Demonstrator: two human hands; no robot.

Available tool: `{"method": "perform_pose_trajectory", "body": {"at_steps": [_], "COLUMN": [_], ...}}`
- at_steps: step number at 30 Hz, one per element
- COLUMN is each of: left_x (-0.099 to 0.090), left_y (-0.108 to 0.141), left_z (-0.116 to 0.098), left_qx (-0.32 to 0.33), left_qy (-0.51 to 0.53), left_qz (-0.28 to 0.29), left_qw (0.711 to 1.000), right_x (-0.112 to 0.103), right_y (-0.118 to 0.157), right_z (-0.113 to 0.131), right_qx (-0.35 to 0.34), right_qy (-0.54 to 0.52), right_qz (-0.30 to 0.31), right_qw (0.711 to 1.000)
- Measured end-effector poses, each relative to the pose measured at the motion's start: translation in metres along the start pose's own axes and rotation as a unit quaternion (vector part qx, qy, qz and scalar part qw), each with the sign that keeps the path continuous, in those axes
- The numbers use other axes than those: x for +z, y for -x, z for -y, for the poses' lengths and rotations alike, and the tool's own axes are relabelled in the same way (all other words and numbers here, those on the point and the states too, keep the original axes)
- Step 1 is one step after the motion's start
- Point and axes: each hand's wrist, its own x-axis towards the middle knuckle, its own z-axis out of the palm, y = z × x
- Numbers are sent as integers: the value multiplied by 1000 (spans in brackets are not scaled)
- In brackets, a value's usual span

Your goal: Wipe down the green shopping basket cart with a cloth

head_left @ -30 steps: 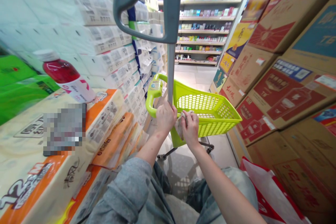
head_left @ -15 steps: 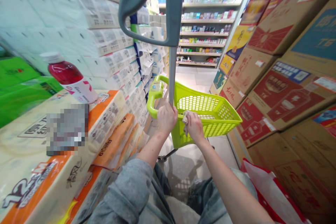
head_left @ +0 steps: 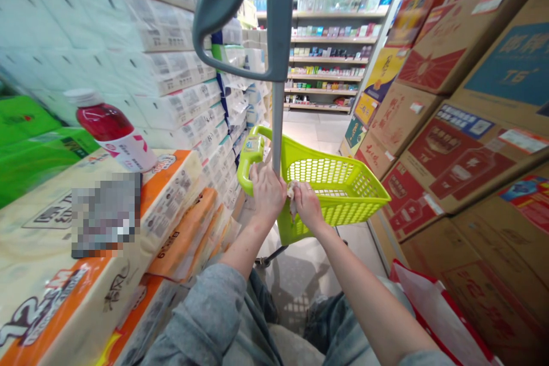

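A yellow-green shopping basket [head_left: 343,206] with perforated sides is in front of me, beside an upright metal pole [head_left: 277,120] topped by a grey loop handle [head_left: 278,23]. My left hand [head_left: 268,194] is closed on the basket's near rim, right by the pole and the basket's green handle [head_left: 244,166]. In my right hand [head_left: 307,206] is a crumpled whitish tissue [head_left: 292,197], pressed against the rim just right of the pole. My right fingers are bent around it and partly hide it.
Stacked tissue packs [head_left: 171,200] on the left carry a bottle of red drink [head_left: 111,126] and a blurred-out dark item [head_left: 109,214]. Cardboard cartons [head_left: 454,154] line the right. A red-and-white bag [head_left: 437,309] is low right. Stocked shelves [head_left: 326,60] stand ahead.
My right hand has moved left with the tissue, closer to the pole and my left hand. My left hand has shifted slightly, its fingers now further over the rim. The view has moved a little.
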Motion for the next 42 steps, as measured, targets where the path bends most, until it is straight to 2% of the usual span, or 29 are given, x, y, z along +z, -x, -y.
{"method": "perform_pose_trajectory", "body": {"at_steps": [11, 17, 21, 24, 28, 31, 38, 40, 42], "left_x": [-4, -5, -4, -4, -5, -5, -5, -5, -4], "left_y": [16, 20, 20, 20, 20, 21, 22, 22, 22], "left_z": [10, 11, 11, 12, 11, 10, 9, 9, 8], "left_qx": [36, 38, 40, 48, 45, 43, 37, 38, 38], "left_qy": [-57, -74, -71, -70, -75, -68, -51, -49, -46], "left_qz": [44, 48, 41, 41, 31, 27, 30, 29, 24], "left_qw": [997, 995, 996, 996, 996, 996, 998, 998, 998], "right_x": [1, 0, -2, 0, 7, 8, -18, -23, -23], "right_y": [3, 6, 0, -5, -5, 1, 26, 29, 27], "right_z": [-6, -7, 3, 16, 19, 3, -70, -77, -70], "right_qx": [-15, -12, 11, 4, -17, -26, 36, 44, 53], "right_qy": [15, 22, -35, -83, -55, 11, 170, 194, 198], "right_qz": [-6, -10, -6, -3, -11, -4, -30, -34, -47], "right_qw": [1000, 1000, 999, 997, 998, 1000, 984, 979, 978]}}
